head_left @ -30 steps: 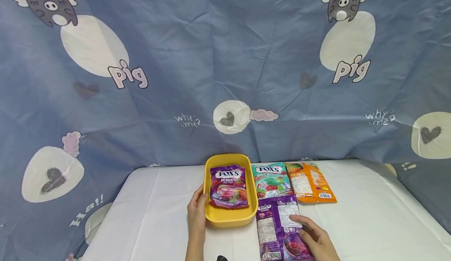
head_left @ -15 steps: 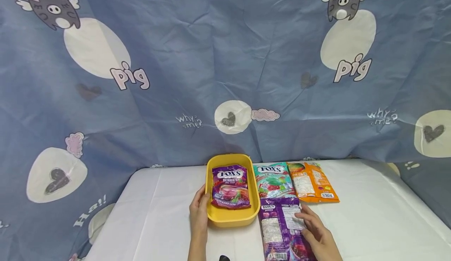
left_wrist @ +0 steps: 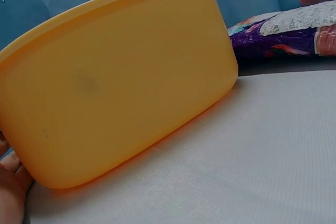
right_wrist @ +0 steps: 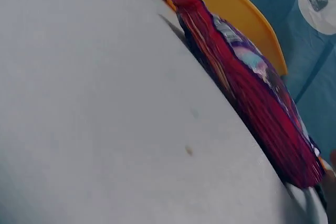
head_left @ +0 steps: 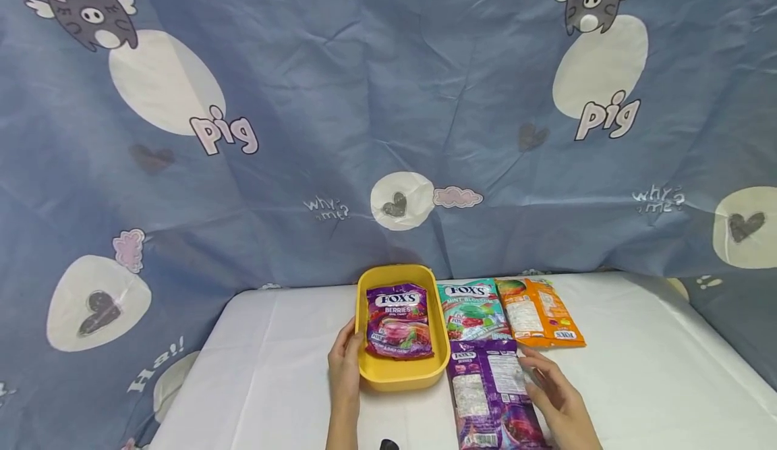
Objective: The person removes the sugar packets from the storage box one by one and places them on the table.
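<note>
A yellow plastic tub (head_left: 403, 381) stands on the white cloth, with a purple Fox's Berries candy bag (head_left: 399, 322) lying face up in it. My left hand (head_left: 344, 362) holds the tub's left side, thumb at the rim; its fingers show at the lower left in the left wrist view. A second purple candy bag (head_left: 494, 396), back side up, lies right of the tub. My right hand (head_left: 561, 396) is at this bag's right edge, fingers loosely bent and holding nothing. In the left wrist view that hand hovers above the bag (left_wrist: 294, 38).
Behind the second purple bag lie a green Mint Blossom candy bag (head_left: 473, 312) and an orange candy bag (head_left: 540, 314). A small black object (head_left: 388, 444) shows at the bottom edge. A blue printed curtain (head_left: 291, 133) hangs at the back of the table.
My right hand has drawn away from the purple bag's printed back toward its right edge. The left hand stays at the tub. The whole view has shifted slightly.
</note>
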`<state>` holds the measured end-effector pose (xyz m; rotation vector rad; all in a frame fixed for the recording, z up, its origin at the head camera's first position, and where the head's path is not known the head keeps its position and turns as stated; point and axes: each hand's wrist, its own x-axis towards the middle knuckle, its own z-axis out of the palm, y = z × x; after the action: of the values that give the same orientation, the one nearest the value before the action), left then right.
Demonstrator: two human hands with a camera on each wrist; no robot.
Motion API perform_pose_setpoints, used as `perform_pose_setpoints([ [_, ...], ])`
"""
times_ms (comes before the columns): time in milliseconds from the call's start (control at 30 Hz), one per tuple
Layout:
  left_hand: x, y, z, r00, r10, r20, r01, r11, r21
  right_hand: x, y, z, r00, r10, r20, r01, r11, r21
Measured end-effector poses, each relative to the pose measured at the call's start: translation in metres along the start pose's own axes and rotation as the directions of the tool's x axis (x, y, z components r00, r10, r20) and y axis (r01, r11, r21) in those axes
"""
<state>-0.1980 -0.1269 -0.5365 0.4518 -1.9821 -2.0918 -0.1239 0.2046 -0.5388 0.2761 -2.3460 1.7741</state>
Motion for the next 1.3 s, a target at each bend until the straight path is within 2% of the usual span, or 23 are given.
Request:
perform_pose_setpoints([
  [100,0.000,0.000,0.002,1.000,-0.001,0.005,0.001,1.000,-0.005,0.004,-0.007,-0.004,0.999,0.047,-0.002,-0.047,0.999,0.019],
  [200,0.000,0.001,0.002,1.000,-0.003,-0.004,0.003,1.000,-0.004,0.008,-0.015,-0.008,0.997,0.059,0.049,-0.061,0.997,0.048],
  [300,0.000,0.002,0.002,1.000,-0.002,-0.004,0.002,1.000,-0.004,0.014,-0.021,-0.009,0.991,-0.014,0.137,0.000,0.995,0.100],
  [367,0.000,0.002,0.001,1.000,0.004,-0.003,-0.004,1.000,-0.002,0.021,-0.026,-0.008,0.975,-0.087,0.205,0.056,0.987,0.149],
  [500,0.000,0.002,-0.001,1.000,0.018,0.002,-0.018,1.000,-0.003,0.036,-0.038,0.002,0.923,-0.181,0.340,0.087,0.958,0.273],
  [633,0.000,0.003,-0.001,1.000,0.006,0.004,-0.006,1.000,-0.014,0.054,-0.050,0.017,0.826,-0.297,0.478,0.082,0.904,0.420],
  [700,-0.001,0.002,0.000,1.000,0.004,0.002,-0.004,1.000,-0.014,0.063,-0.056,0.026,0.796,-0.323,0.512,0.079,0.894,0.441],
  [767,-0.003,0.001,0.001,1.000,-0.006,-0.004,0.006,1.000,-0.013,0.070,-0.060,0.034,0.792,-0.292,0.536,0.054,0.908,0.415],
  [867,-0.003,0.000,0.002,1.000,-0.009,-0.007,0.009,1.000,-0.009,0.077,-0.065,0.044,0.809,-0.189,0.557,-0.015,0.940,0.341],
  [1000,-0.004,-0.003,0.004,1.000,-0.027,-0.002,0.027,0.999,-0.019,0.079,-0.068,0.052,0.816,-0.092,0.571,-0.096,0.952,0.290],
  [1167,-0.003,-0.002,0.004,1.000,-0.019,0.014,0.019,1.000,-0.024,0.082,-0.066,0.059,0.834,-0.036,0.551,-0.139,0.952,0.273],
  [1300,-0.001,0.000,0.001,1.000,-0.004,0.013,0.004,1.000,-0.024,0.085,-0.066,0.063,0.835,-0.025,0.550,-0.152,0.950,0.274],
])
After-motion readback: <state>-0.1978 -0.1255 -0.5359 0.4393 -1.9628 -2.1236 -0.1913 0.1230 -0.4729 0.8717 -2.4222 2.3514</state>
